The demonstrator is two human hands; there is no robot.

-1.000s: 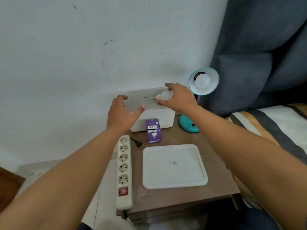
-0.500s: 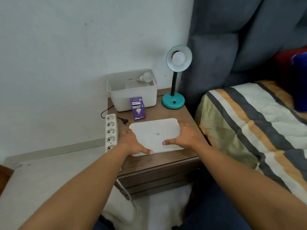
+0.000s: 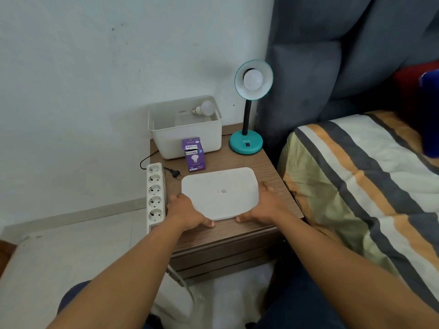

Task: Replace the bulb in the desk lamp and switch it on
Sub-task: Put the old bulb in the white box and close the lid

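A teal desk lamp (image 3: 246, 143) stands at the back right of the wooden nightstand (image 3: 273, 172), with a white bulb (image 3: 253, 79) in its shade, unlit. A second white bulb (image 3: 206, 108) lies in the white bin (image 3: 187, 138) at the back. A purple bulb box (image 3: 193, 154) stands open in front of the bin. The lamp's black plug (image 3: 175, 173) lies loose beside the white power strip (image 3: 155, 195). My left hand (image 3: 187, 213) and my right hand (image 3: 263, 206) grip the near corners of the white lid (image 3: 219, 192), which is flat on the nightstand.
A bed with a striped blanket (image 3: 368, 176) and a grey padded headboard (image 3: 332, 55) is close on the right. The white wall is behind the nightstand. Pale floor lies to the left, below the power strip.
One second ago my right hand put the bulb into the bin with my left hand on the bin's rim. Both hands then came back to the lid and now grip its near corners.
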